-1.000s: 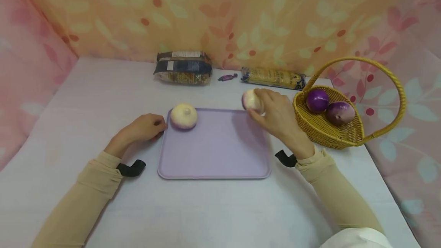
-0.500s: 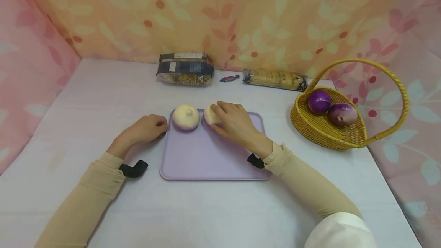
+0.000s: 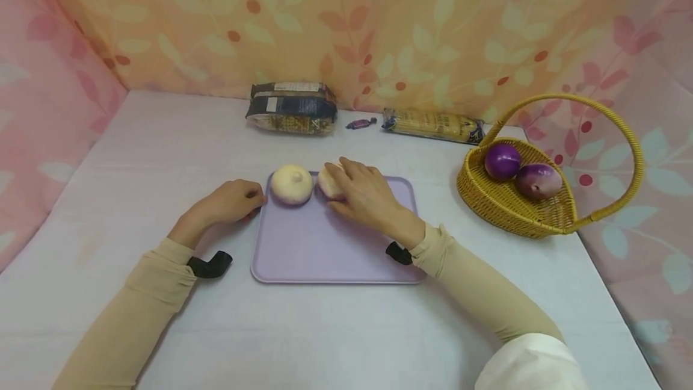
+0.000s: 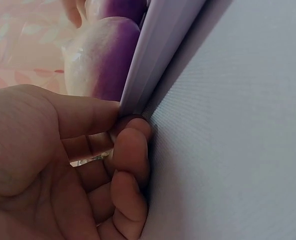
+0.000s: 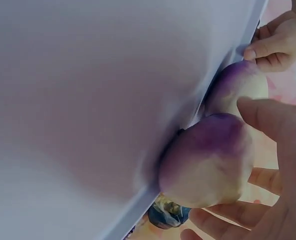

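Observation:
A lilac tray (image 3: 319,251) lies on the white table with two white-and-purple turnips along its far edge. My left hand (image 3: 230,200) pinches the tray's left rim, thumb on top and fingers curled beneath, as the left wrist view shows. The left turnip (image 3: 291,184) sits in the far left corner, close to that hand. Just right of it stands the second turnip (image 5: 207,165), partly hidden in the head view. My right hand (image 3: 368,197) is spread loosely around it; the thumb is off its surface and the fingertips are at its far side, perhaps touching.
A yellow wicker basket (image 3: 492,212) with a tall handle stands at the right. In it lie a round purple vegetable (image 3: 502,161) and a purple-and-white one (image 3: 538,181). Along the back are a dark pasta bag (image 3: 292,108), a wrapped candy (image 3: 361,123) and a spaghetti pack (image 3: 433,125).
My right hand has carried the second turnip left from the tray's far right corner, set it beside the first and loosened its hold. The left hand stays at the rim.

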{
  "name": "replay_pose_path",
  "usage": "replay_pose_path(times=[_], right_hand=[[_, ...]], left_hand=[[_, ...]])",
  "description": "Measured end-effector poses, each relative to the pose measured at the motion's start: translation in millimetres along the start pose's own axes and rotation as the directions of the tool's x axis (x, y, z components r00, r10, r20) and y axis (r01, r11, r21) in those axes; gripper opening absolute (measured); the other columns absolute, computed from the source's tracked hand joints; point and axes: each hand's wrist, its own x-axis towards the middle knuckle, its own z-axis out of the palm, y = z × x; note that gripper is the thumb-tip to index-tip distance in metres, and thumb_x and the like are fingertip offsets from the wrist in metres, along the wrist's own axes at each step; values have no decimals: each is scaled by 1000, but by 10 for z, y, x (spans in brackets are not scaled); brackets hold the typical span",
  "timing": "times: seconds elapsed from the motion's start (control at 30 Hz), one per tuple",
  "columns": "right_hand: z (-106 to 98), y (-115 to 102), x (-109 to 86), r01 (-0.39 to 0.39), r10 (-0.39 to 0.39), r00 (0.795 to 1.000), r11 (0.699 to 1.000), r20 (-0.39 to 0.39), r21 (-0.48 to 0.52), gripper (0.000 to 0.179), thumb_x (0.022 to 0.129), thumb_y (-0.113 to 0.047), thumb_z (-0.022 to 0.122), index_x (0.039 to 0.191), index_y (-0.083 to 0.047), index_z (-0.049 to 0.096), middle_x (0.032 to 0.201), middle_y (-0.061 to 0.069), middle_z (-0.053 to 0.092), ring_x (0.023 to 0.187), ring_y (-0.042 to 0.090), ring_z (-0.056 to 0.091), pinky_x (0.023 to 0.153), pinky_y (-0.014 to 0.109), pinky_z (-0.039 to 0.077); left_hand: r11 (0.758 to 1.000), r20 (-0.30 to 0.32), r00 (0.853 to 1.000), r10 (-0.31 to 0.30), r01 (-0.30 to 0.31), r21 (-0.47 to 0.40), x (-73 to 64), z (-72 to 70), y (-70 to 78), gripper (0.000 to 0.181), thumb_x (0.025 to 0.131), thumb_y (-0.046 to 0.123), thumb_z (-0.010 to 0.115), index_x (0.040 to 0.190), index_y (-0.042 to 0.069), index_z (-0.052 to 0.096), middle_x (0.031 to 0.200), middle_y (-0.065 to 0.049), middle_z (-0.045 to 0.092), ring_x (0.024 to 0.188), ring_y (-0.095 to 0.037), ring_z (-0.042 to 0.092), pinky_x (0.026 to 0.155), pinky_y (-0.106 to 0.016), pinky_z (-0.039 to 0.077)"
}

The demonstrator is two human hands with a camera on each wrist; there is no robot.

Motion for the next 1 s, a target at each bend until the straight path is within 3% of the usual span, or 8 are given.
replay_pose_path(times=[0.23, 0.33, 0.43, 0.53, 0.67, 0.83, 1.0], right_hand=[[-177, 199, -148, -107, 105, 994, 993, 31, 53, 69, 91, -52, 59, 147, -15, 41, 147, 18, 47, 132, 38, 49, 103, 55, 42], [-327, 435, -286, -178, 179, 984, 982, -9, 68, 62, 95, -48, 56, 144, -12, 45, 145, 19, 49, 132, 39, 49, 102, 57, 41], [-503, 752, -468, -264, 270, 958, 962, -95, 69, 51, 95, -38, 58, 136, -8, 54, 139, 21, 54, 125, 41, 53, 99, 58, 43], [-688, 1092, -697, -390, 397, 899, 918, -186, 77, 41, 93, -28, 60, 126, -4, 61, 129, 23, 60, 117, 43, 56, 94, 59, 44], [-929, 1533, -1069, -558, 568, 800, 823, -196, 104, 39, 93, -23, 54, 124, 0, 61, 123, 29, 59, 112, 47, 54, 92, 62, 41], [-1065, 2025, -1530, -702, 703, 708, 711, -74, 41, 52, 94, -26, 48, 136, 5, 47, 132, 39, 47, 117, 58, 42, 92, 70, 33], [-1072, 2273, -1772, -768, 766, 634, 640, 109, -22, 70, 95, -35, 44, 147, 7, 26, 143, 43, 28, 124, 66, 25, 95, 74, 24]], left_hand=[[1000, 13, 1000, -12, 12, -12, -9, 11, -8, 23, 99, 18, 49, 82, 7, 59, 64, -1, 57, 59, -14, 50, 60, -29, 38], [1000, 11, 1000, -10, 10, -9, -9, 9, -4, 24, 100, 19, 49, 81, 8, 58, 63, -1, 57, 59, -14, 49, 59, -29, 38], [1000, 7, 1000, -10, 10, -4, -7, 2, 5, 25, 100, 20, 50, 80, 8, 58, 63, -1, 56, 58, -14, 49, 59, -29, 38], [1000, 5, 1000, -3, 3, 3, -3, -8, 19, 26, 100, 20, 50, 79, 8, 57, 61, -1, 55, 58, -14, 48, 59, -29, 38], [1000, 6, 1000, 4, -4, 5, 5, -14, 28, 28, 100, 20, 49, 76, 9, 57, 58, 0, 54, 58, -15, 48, 59, -29, 37], [1000, 17, 1000, -6, 6, -9, 4, -17, 38, 27, 100, 21, 49, 77, 9, 57, 61, 0, 55, 59, -14, 49, 60, -29, 37], [1000, 14, 1000, -14, 14, -15, -17, -10, 43, 27, 100, 20, 50, 77, 8, 56, 61, 0, 55, 59, -14, 49, 60, -29, 37]])
